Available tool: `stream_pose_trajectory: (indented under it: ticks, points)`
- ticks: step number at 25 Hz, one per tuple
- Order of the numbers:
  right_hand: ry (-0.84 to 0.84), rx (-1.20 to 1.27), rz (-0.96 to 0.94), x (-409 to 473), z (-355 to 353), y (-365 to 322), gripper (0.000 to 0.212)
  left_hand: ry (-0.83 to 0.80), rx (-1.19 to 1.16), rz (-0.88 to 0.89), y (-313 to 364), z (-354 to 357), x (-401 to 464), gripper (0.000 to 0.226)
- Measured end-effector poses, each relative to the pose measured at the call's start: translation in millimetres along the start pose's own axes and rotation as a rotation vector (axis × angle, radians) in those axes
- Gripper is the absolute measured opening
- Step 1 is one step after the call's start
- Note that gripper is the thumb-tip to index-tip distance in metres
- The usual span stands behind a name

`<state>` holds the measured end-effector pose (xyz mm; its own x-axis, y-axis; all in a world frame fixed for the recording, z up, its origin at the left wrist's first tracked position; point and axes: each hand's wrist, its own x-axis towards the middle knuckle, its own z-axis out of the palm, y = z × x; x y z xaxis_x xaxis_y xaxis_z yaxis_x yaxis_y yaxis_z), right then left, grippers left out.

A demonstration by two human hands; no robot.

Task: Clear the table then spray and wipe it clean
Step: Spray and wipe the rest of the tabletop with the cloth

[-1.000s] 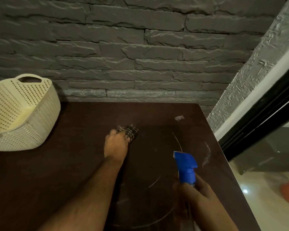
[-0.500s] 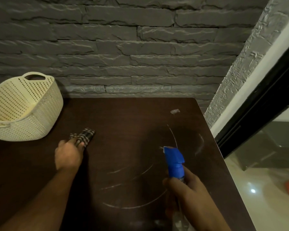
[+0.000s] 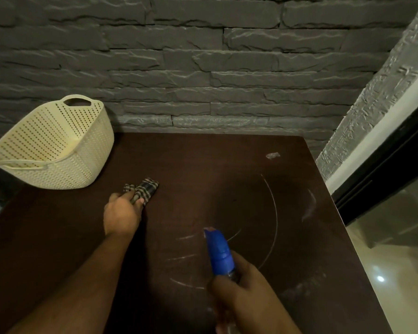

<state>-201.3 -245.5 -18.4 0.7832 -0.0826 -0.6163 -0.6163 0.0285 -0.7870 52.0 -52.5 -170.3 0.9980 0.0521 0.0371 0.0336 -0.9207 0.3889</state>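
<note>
The left hand (image 3: 121,214) rests palm-down on the dark brown tabletop (image 3: 58,237), its fingers closed over a small checked cloth (image 3: 144,189) that is bunched and pressed flat against the surface just ahead of the knuckles. The right hand (image 3: 245,295) is wrapped around the neck of a spray bottle (image 3: 219,253), held above the near right part of the tabletop; the blue trigger head tilts forward and to the left, and the clear body is mostly hidden by the hand. Thin, pale curved streaks (image 3: 274,213) arc across the surface between and beyond the two hands, with a broader smear nearer the right edge. A small pale speck (image 3: 272,155) lies near the far right corner. A cream perforated basket (image 3: 56,145) with cut-out handles stands at the far left corner, well apart from the cloth; its contents cannot be made out. A grey stone-faced wall (image 3: 203,68) runs behind the tabletop, and a dark-framed glass door (image 3: 384,169) borders the right side.
</note>
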Motion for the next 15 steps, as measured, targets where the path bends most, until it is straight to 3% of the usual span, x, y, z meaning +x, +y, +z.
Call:
stream_pose_trajectory:
  ticks: [3,7,9,15]
  points:
    - [0.042,0.049,0.009,-4.4,-14.6,1.7,0.024,-0.007,-0.007,0.014,-1.5,-1.3,-2.7,0.041]
    - [0.162,0.117,0.032,-16.7,-35.7,7.7,0.028,-0.02,-0.011,0.013,-4.6,-2.6,-12.6,0.043]
    - [0.137,0.093,0.066,-20.9,-31.0,14.7,0.024,-0.028,-0.014,0.004,-4.4,-5.2,-18.5,0.044]
    - [-0.045,-0.096,0.064,-19.0,13.9,26.7,0.063,0.006,-0.024,0.023,-0.5,-3.4,-35.8,0.043]
